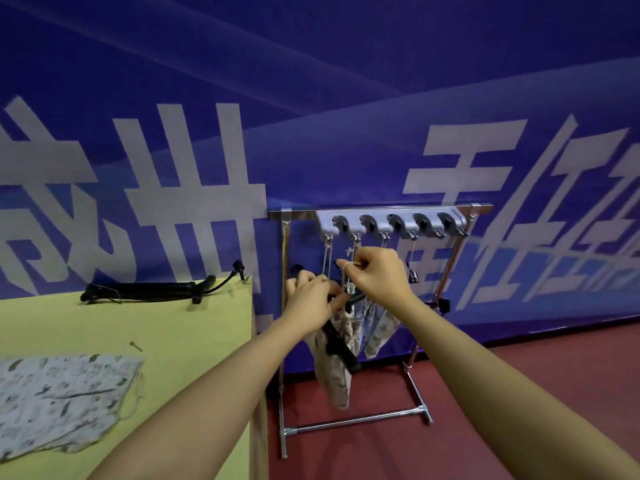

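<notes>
Fabric, soft and surely light: the patterned cloth (337,375) droops limp under the rack (381,208), so bunch its top edge. Left hand (313,299) grips that edge by what looks like a black clip (356,298); right hand (375,275) pinches the white cord (350,264) above it

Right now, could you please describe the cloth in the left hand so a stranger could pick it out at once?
Against the blue banner stands a metal rack hung with cords. Below the left hand, which grips its top, hangs a beige patterned cloth. Unlike the pale blue cloth beside it, a black strap crosses it.
</notes>
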The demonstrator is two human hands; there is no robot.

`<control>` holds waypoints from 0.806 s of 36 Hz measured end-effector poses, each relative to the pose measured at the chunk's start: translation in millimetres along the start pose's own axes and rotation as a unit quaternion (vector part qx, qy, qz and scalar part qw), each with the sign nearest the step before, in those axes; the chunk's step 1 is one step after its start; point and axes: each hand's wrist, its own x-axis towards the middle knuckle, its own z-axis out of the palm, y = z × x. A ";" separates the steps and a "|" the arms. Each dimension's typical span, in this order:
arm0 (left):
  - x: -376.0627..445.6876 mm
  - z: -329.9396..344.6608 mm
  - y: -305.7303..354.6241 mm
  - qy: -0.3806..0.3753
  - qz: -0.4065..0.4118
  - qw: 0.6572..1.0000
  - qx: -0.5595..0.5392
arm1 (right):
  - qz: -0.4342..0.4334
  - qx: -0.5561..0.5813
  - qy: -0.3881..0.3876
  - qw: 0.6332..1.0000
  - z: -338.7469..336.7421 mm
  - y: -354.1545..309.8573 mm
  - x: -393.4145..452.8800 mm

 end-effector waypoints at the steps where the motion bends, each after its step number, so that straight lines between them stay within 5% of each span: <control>1: 3.1 1.2 1.1 -0.009 0.007 1.000 -0.009 | 0.011 0.002 -0.002 1.000 2.8 6.0 -0.8; 14: 50.2 44.4 40.4 -0.100 -0.029 0.976 -0.194 | 0.096 -0.057 -0.016 0.994 -4.3 75.0 -7.4; 29: 144.4 128.6 141.1 -0.138 -0.092 0.941 -0.293 | 0.126 -0.043 -0.064 0.989 -51.9 229.4 22.8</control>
